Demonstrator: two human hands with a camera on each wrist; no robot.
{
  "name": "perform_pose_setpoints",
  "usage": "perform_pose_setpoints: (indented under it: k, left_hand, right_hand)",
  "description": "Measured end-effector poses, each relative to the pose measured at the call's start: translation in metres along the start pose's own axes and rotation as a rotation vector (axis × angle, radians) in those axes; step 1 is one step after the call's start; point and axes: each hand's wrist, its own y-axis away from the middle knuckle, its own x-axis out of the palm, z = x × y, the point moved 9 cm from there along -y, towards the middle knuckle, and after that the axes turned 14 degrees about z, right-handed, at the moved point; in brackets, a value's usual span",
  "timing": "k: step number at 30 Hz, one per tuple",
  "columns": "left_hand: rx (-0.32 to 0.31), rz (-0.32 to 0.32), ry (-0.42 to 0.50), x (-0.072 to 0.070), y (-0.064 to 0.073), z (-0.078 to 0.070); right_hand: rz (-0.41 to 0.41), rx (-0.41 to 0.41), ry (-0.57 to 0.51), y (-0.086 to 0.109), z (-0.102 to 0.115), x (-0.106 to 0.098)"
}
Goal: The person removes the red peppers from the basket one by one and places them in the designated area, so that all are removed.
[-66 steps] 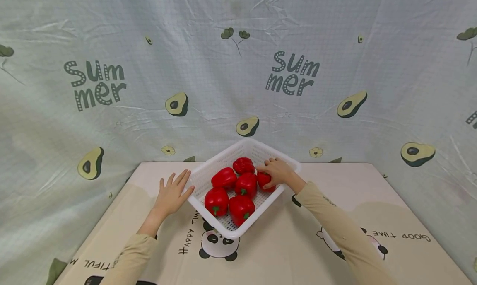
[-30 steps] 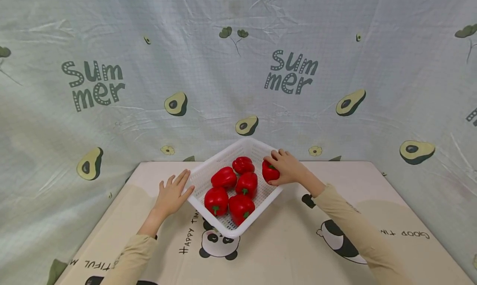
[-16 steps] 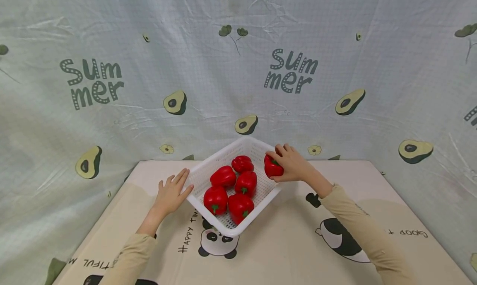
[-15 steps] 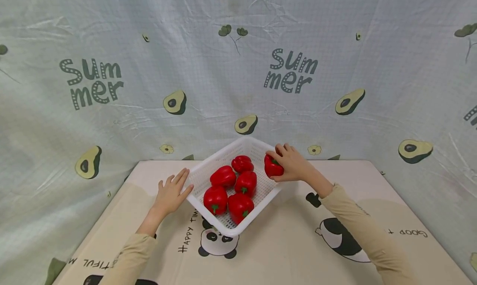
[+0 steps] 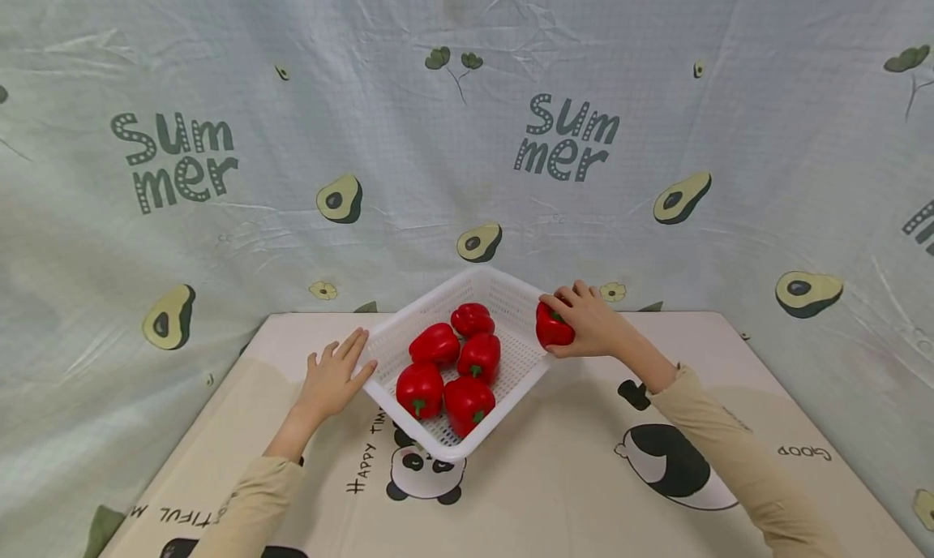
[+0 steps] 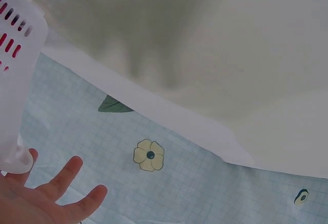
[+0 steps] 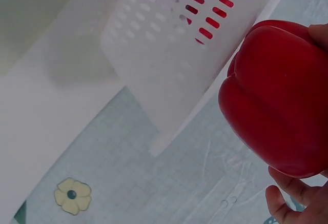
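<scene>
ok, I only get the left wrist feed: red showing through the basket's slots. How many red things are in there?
Observer: Five red bell peppers lie in the white basket, going by the head view.
Operator: And the person's other hand, holding anything?
Observer: Yes, the right hand grips a sixth pepper by the basket's right corner; whether that one touches the rim, I can't tell.
</scene>
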Motion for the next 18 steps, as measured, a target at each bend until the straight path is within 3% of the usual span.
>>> perform_pose_setpoints:
  k: [9,18]
  left_hand:
    - [0.006,-0.011,0.004,0.000,0.001,0.001]
    - [0.005,0.005,0.011,0.002,0.000,0.001]
  right_hand:
    - [-0.040,-0.010,0.009,0.017,-0.009,-0.002]
    - [-0.061,0.045,-0.017,0.036,-0.033,0.003]
